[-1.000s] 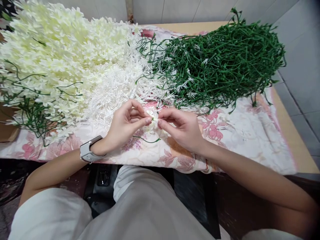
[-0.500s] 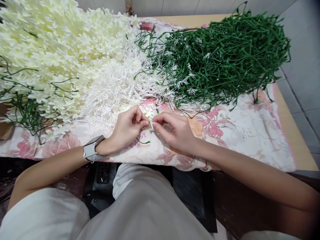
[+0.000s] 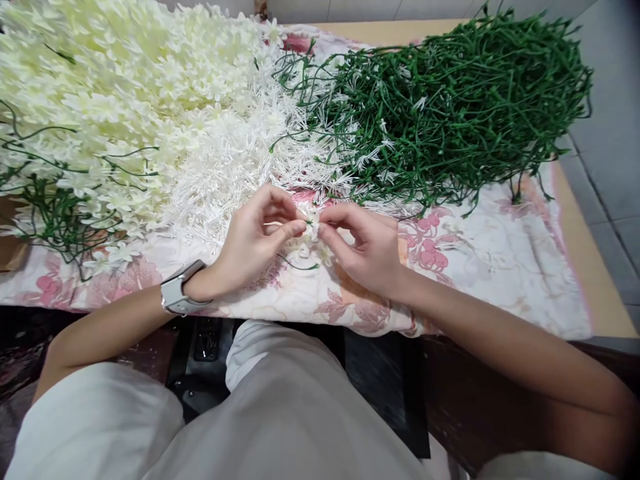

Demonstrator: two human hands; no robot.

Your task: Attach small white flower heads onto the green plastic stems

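Head view. Step in hand, by judgement: fitting a small white flower piece (image 3: pixel 311 230) onto a thin green stem (image 3: pixel 299 265). Both hands meet over the floral cloth (image 3: pixel 500 267), at 6 o'clock of the white stamen pile (image 3: pixel 240 167).

Left hand (image 3: pixel 253 243): nearly closed in a pinch, thumb and forefinger tips pressed on the flower piece; remaining fingers curled above. A watch (image 3: pixel 176 293) sits on this wrist.

Right hand (image 3: pixel 367 247): likewise pinched, fingertips touching the same piece from the 3 o'clock side. The stem trails from the pinch toward 6 o'clock, lying on the cloth.

Next move, by judgement: calls for fine alignment of the piece on the stem tip and a firm push; the joint itself is hidden by the fingertips.

Cream blossom heap (image 3: pixel 100 87) lies at 10 o'clock of the hands; green stem pile (image 3: pixel 460 100) at 1 o'clock.
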